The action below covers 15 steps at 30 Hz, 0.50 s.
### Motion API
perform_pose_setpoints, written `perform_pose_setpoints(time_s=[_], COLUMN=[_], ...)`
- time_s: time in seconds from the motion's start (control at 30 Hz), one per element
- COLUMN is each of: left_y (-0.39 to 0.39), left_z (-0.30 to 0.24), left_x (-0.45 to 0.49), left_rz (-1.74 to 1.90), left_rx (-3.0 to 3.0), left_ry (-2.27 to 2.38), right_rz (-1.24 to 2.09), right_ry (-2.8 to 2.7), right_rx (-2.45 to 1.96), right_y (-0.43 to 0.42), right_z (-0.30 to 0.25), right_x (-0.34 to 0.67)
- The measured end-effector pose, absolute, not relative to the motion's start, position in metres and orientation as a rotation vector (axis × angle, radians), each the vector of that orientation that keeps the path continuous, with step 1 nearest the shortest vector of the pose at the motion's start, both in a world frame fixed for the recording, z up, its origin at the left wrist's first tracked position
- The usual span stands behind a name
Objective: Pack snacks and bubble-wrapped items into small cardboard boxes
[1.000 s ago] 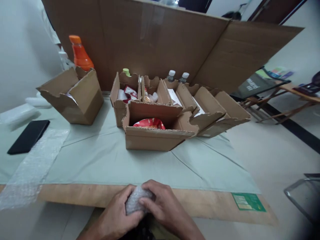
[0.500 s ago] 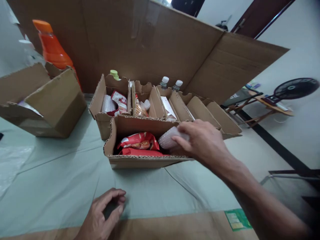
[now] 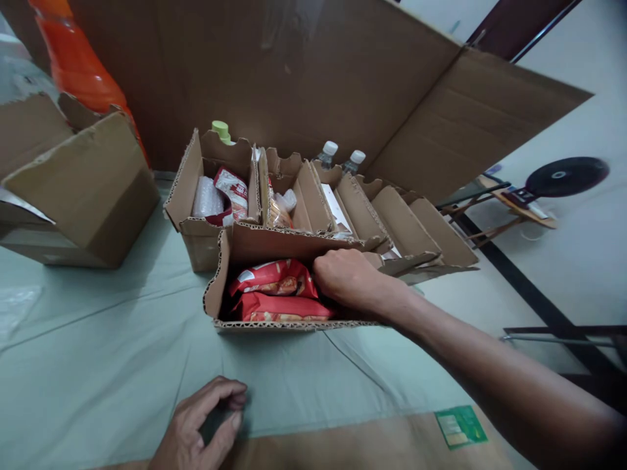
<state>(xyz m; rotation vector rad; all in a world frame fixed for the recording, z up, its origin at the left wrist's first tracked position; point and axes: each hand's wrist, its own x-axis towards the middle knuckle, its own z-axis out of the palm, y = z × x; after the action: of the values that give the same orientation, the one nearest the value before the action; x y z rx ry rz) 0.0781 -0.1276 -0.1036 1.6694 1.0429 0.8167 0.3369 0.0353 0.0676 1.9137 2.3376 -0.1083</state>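
My right hand [image 3: 350, 281] reaches into the right end of the near open cardboard box [image 3: 294, 324], knuckles up and fingers curled down inside. The bubble-wrapped bundle it carried is hidden under the hand. Two red snack packets [image 3: 274, 281] lie in the same box, just left of the hand. My left hand [image 3: 196, 424] rests on the pale green table cover [image 3: 98, 352] near the front edge. Its fingers are loosely curled and hold nothing.
Behind the near box stand several more open boxes [image 3: 196, 241] with packets, and small bottles [image 3: 326, 153]. Another open box [image 3: 93, 189] and an orange bottle [image 3: 78, 65] are at the left. A large cardboard sheet [image 3: 294, 78] walls the back. A fan [image 3: 563, 176] lies on the floor at the right.
Both hands held the bubble-wrapped bundle at the table edge. The right hand then carried it forward and pushed it down into the near box, while the left hand dropped onto the table.
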Motion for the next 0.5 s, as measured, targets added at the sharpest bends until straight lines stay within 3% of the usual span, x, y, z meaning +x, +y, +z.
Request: perform_pose_setpoints(time_s=[0.13,0.3,0.4,0.5], left_y=[-0.128,-0.117,-0.098,-0.071], left_z=[-0.102,-0.083,-0.067,-0.056], left_x=[0.070,0.048,0.054,0.077], left_rz=[0.884,1.022,1.105,1.130], left_rx=[1.728,1.693,1.561,1.513], left_ry=[1.098,1.367,1.445,1.355], right_rz=[0.093,0.189,-0.154,-0.675], right_ry=[2.292,2.453,2.419,2.538], right_rx=[1.810,2.332,2.605,2.577], right_y=[0.005,-0.081,-0.104,-0.090], right_z=[0.106,0.132,0.086,0.028], right_x=[0.363,0.423,0.430,0.408])
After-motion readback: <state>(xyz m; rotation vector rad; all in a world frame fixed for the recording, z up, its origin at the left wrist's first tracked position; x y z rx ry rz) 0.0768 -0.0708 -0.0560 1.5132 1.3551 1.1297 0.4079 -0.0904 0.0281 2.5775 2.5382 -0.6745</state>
